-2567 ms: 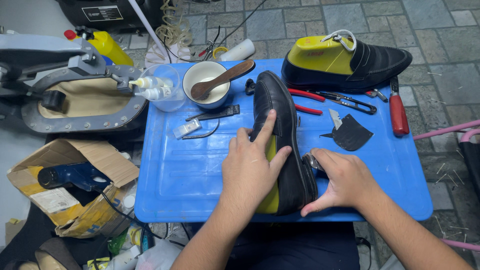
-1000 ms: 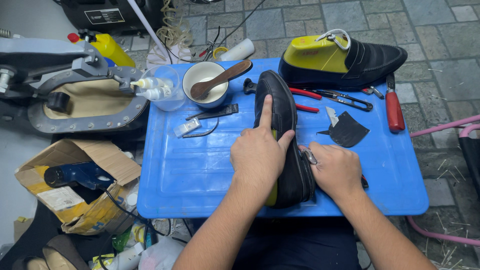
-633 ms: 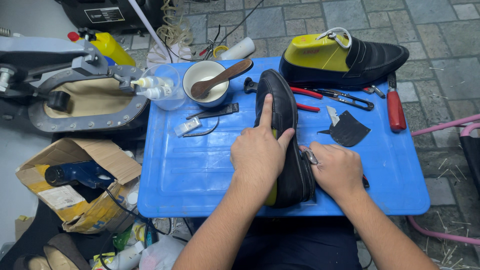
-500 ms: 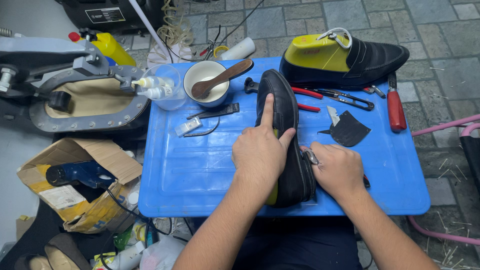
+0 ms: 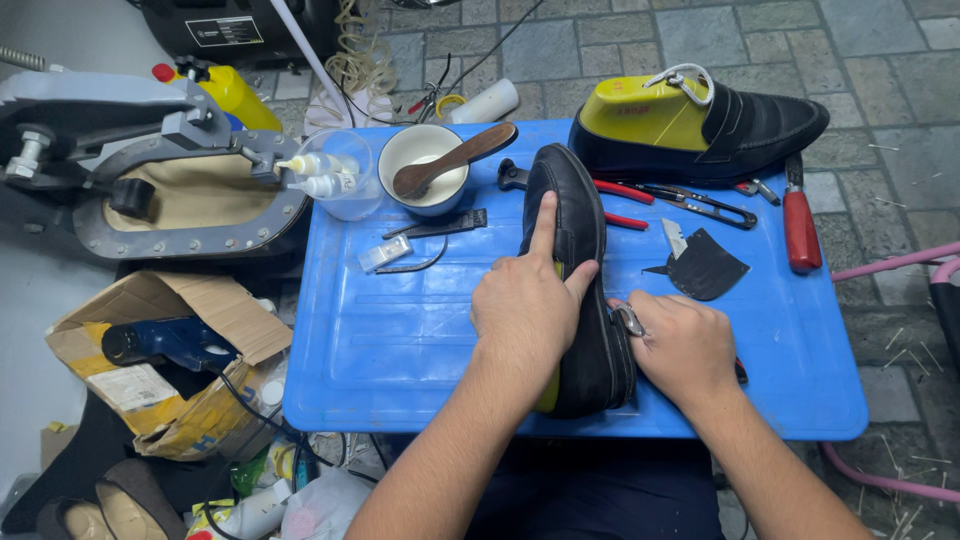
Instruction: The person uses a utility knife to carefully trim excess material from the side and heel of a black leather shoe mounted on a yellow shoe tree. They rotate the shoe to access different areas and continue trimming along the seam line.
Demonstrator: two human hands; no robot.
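A black leather shoe [image 5: 580,270] lies lengthwise on the blue table [image 5: 400,340], toe toward twelve o'clock, with a yellow form showing inside near the heel. The left hand [image 5: 525,310] lies curled over its upper, forefinger stretched straight along the toe, thumb hooked across the top. At three o'clock from the shoe, the right hand [image 5: 685,345] is closed around a small metal tool [image 5: 630,320] pressed against the shoe's side near the sole. With that form inside, the shoe looks firm and fairly heavy, its leather smooth and a bit slick; the waist, where the left hand sits, seems the steadiest grip.
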